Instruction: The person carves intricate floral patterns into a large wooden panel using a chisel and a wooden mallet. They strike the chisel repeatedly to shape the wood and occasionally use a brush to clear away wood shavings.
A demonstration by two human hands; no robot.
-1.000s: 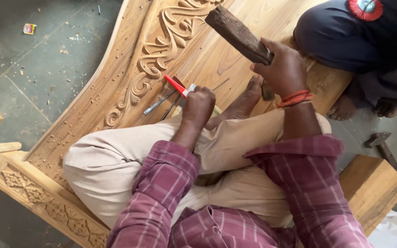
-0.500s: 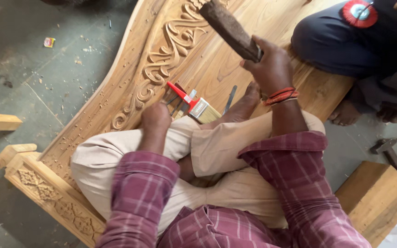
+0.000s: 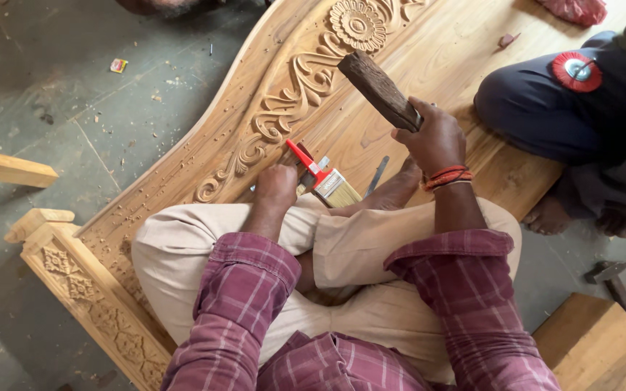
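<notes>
I sit cross-legged on a large carved wooden panel [image 3: 429,51]. My right hand [image 3: 436,137] is raised over it and grips a dark wooden mallet [image 3: 378,90]. My left hand [image 3: 277,187] is a closed fist resting by the carved scroll border [image 3: 269,123]. A small metal tip shows at the fist's left side, so it seems to hold a thin chisel [image 3: 253,188]. Just right of this hand lie a red-handled paintbrush [image 3: 324,177] and a loose metal chisel [image 3: 377,175], near my bare foot [image 3: 393,192].
Another person sits on the panel at the upper right, their dark trouser knee [image 3: 537,101] close to my mallet hand. A hammer [image 3: 614,286] and a wooden block [image 3: 595,344] lie at the lower right. A carved rail [image 3: 88,297] and wood offcuts [image 3: 9,168] lie at the left on the concrete floor.
My left hand has moved left from the brush and tools to the carved border. The right hand has stayed raised with the mallet. The view has shifted.
</notes>
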